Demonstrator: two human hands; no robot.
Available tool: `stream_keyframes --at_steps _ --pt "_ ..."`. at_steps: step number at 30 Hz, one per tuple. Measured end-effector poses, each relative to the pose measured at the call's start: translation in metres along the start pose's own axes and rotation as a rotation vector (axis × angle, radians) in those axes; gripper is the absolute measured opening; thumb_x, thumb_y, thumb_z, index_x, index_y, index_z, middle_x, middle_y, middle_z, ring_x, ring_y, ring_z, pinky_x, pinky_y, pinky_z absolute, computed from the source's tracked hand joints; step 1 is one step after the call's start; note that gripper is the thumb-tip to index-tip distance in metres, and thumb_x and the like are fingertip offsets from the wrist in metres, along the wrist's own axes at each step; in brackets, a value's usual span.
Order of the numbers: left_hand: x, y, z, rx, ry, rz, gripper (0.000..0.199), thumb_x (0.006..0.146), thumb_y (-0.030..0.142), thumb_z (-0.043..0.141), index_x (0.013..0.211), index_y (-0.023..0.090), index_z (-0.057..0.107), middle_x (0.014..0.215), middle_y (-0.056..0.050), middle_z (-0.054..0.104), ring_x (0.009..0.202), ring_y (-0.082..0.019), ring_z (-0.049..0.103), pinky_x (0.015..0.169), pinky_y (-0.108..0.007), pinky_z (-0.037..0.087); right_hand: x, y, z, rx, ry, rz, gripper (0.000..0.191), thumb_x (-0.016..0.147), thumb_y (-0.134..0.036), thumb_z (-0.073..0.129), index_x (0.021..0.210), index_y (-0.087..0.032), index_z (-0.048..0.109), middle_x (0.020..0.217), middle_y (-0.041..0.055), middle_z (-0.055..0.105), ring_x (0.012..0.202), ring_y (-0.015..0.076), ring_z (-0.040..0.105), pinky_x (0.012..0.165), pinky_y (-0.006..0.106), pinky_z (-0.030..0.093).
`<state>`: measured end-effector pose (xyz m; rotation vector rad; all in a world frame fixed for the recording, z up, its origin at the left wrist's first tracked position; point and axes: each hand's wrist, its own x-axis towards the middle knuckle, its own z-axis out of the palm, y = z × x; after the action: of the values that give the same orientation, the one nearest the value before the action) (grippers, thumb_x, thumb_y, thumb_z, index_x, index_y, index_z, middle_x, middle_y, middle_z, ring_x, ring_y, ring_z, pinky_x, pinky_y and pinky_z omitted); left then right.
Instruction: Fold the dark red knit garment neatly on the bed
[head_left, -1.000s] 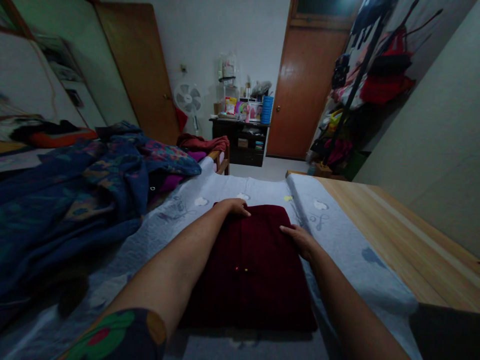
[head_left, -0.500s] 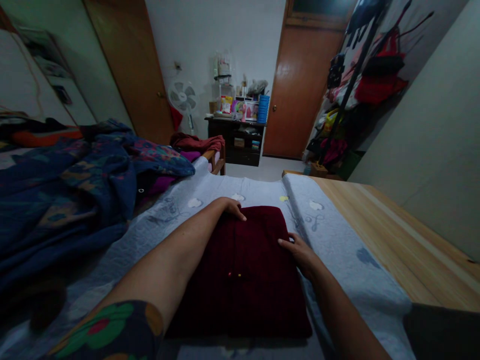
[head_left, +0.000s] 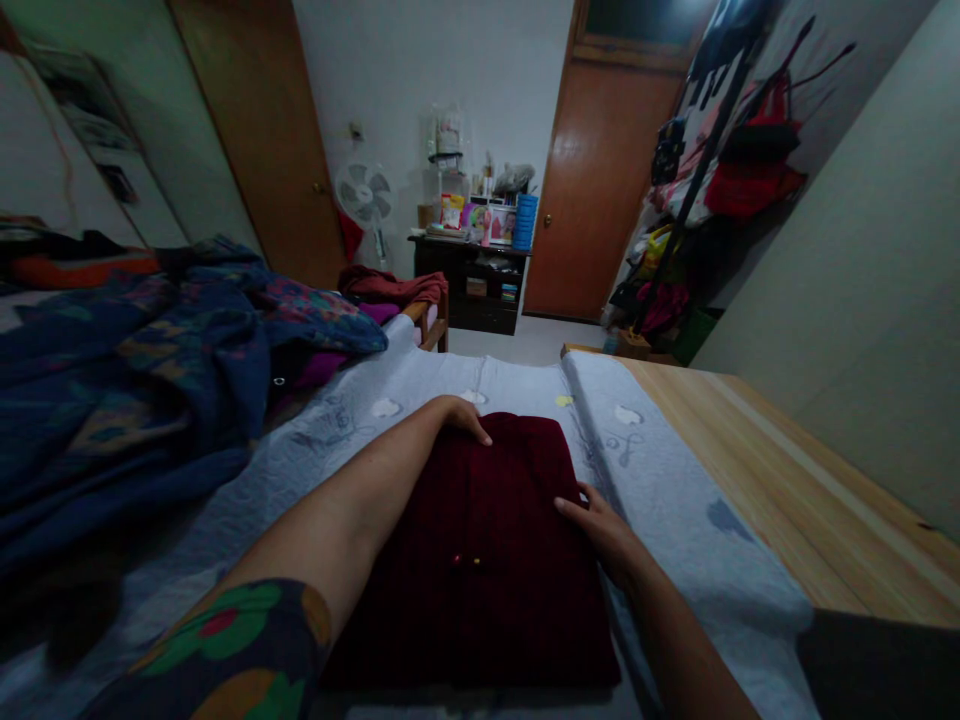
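A dark red folded garment [head_left: 517,610] lies flat in front of me, with two small shiny dots near its centre seam. My left hand [head_left: 463,416] is closed on its far left corner, thumb on top and the other fingers hidden past the edge. On the right edge, my right hand [head_left: 606,532] grips the cloth with the thumb above and the fingers mostly out of sight at the side. Beneath the garment spreads a pale blue-grey patterned bed sheet [head_left: 637,440].
A heap of blue floral cloth [head_left: 150,370] covers the bed's left side. Bare wooden boards [head_left: 720,440] run along the right. Farther off are a white fan [head_left: 365,195], a dark cabinet [head_left: 469,315] and a rack of hanging bags and clothes [head_left: 675,220].
My right hand has slid slightly down the garment's right edge, toward me. The left hand keeps its place at the far corner. The view has shifted a little.
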<state>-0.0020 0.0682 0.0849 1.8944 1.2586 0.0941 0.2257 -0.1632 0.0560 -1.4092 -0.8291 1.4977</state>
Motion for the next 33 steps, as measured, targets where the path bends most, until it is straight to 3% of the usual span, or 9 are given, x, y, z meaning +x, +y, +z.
stream_keyframes --at_steps 3,6,15,21,25,29,33 --pt "-0.005 0.002 -0.002 -0.009 -0.19 -0.066 0.047 0.034 0.041 0.086 0.073 0.02 0.072 0.076 -0.009 0.073 0.074 -0.031 0.069 0.07 -0.039 0.054 -0.001 0.002 0.0 0.012 0.0 -0.003 0.061 0.069 -0.035 0.076 0.12 -0.022 0.046 0.11 0.0095 0.067 0.095 0.0243 0.066 0.089 0.039 0.052" --pt "-0.009 0.005 -0.005 -0.015 -0.238 -0.068 0.042 0.036 0.039 0.085 0.071 0.021 0.072 0.077 -0.006 0.074 0.077 -0.029 0.069 0.07 -0.036 0.054 -0.002 0.003 0.001 0.018 -0.022 -0.023 0.063 0.068 -0.035 0.077 0.122 -0.022 0.045 0.113 0.0099 0.066 0.098 0.0248 0.066 0.09 0.039 0.052" --pt "-0.039 0.019 -0.017 -0.101 -0.157 0.053 0.041 0.046 0.034 0.082 0.084 0.023 0.071 0.087 -0.001 0.074 0.085 -0.025 0.068 0.072 -0.029 0.052 -0.007 0.005 0.005 0.055 -0.027 -0.026 0.066 0.062 -0.033 0.08 0.12 -0.02 0.051 0.109 0.0097 0.068 0.094 0.0253 0.067 0.089 0.041 0.051" --pt "-0.077 0.039 -0.028 -0.158 -0.065 0.14 0.041 0.049 0.033 0.081 0.087 0.022 0.071 0.086 0.0 0.074 0.082 -0.023 0.068 0.068 -0.027 0.052 -0.029 0.005 0.005 0.139 -0.223 -0.062 0.067 0.061 -0.031 0.079 0.121 -0.022 0.053 0.117 0.0081 0.066 0.102 0.0264 0.064 0.096 0.041 0.048" --pt "-0.1 0.052 -0.035 -0.209 -0.05 0.273 0.045 0.05 0.032 0.082 0.093 0.021 0.071 0.089 -0.001 0.074 0.083 -0.024 0.068 0.071 -0.029 0.052 -0.04 0.007 0.009 0.144 -0.159 -0.08 0.063 0.059 -0.029 0.078 0.118 -0.021 0.056 0.112 0.008 0.068 0.096 0.027 0.066 0.09 0.041 0.05" --pt "-0.124 0.069 -0.049 -0.201 0.011 0.367 0.051 0.053 0.03 0.082 0.1 0.019 0.069 0.093 -0.002 0.073 0.085 -0.024 0.068 0.072 -0.03 0.052 -0.047 -0.009 0.014 0.114 -0.112 -0.163 0.062 0.059 -0.026 0.076 0.118 -0.021 0.057 0.111 0.0074 0.069 0.091 0.0266 0.067 0.085 0.04 0.052" --pt "-0.151 0.093 -0.066 -0.159 0.131 0.461 0.06 0.054 0.026 0.082 0.111 0.018 0.064 0.101 -0.002 0.071 0.092 -0.022 0.066 0.078 -0.029 0.051 -0.052 -0.045 0.013 0.05 -0.048 -0.297 0.068 0.057 -0.022 0.077 0.121 -0.023 0.054 0.115 0.005 0.068 0.093 0.0257 0.066 0.085 0.038 0.052"
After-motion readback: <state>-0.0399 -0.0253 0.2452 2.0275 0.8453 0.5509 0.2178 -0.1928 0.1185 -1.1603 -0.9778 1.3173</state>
